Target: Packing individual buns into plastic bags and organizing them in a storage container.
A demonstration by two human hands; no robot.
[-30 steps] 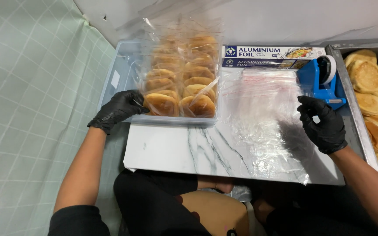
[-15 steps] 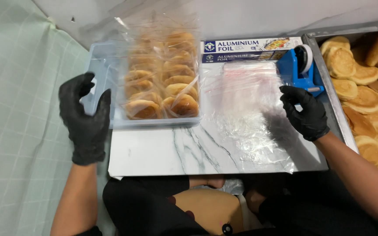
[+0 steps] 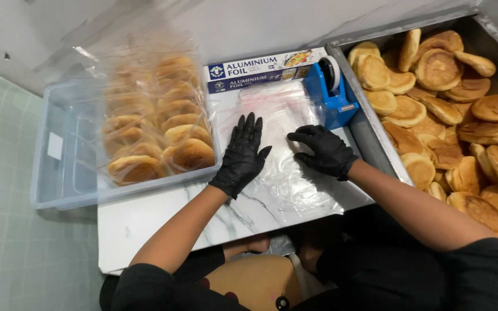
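A stack of clear plastic bags (image 3: 283, 144) lies on a small marble-patterned board (image 3: 145, 222). My left hand (image 3: 242, 154), in a black glove, rests flat on the stack's left part with fingers spread. My right hand (image 3: 325, 151), also gloved in black, presses on the stack's right part with its fingers bent toward the middle. Neither hand holds anything lifted. To the left, a clear plastic tub (image 3: 59, 167) holds bagged round buns (image 3: 157, 126).
A blue tape dispenser (image 3: 331, 92) and long foil boxes (image 3: 260, 69) stand behind the bags. A metal tray (image 3: 370, 144) full of loose flat buns (image 3: 451, 115) fills the right side. Green checked floor (image 3: 7, 230) lies left; my knees are below the board.
My left hand left the tub's side and moved right onto the bag stack. My right hand slid left and down onto the bags. The view shifted right.
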